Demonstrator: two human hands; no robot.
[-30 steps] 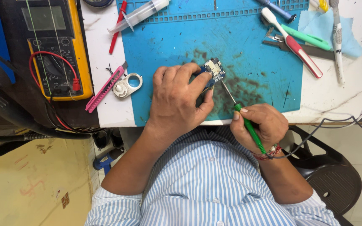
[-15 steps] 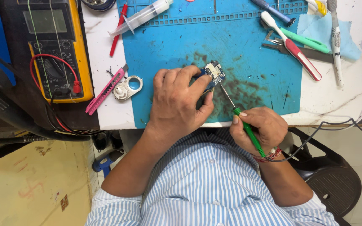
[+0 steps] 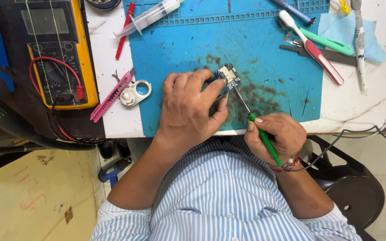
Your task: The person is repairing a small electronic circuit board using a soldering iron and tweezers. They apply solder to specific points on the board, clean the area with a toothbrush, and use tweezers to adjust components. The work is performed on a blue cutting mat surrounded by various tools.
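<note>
Both hands are working one small circuit board (image 3: pixel 228 76) on the blue repair mat (image 3: pixel 179 44). Left hand (image 3: pixel 188 107) is pinching the board's edge w/ curled fingers, pinning it to the mat. Right hand (image 3: pixel 275 136) is gripping the green-handled soldering iron (image 3: pixel 264 140) like a pen, tip touching the board. Nothing's shifting vs a sec ago, so I'm prob. dwelling on one spot. Multimeter (image 3: pixel 50 53) sitting far left.

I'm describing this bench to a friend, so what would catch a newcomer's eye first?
The left hand pinning a small circuit board on the stained blue mat at centre, while the right hand touches a green-handled tool to it. At far left lies a yellow multimeter with red lead.
</note>
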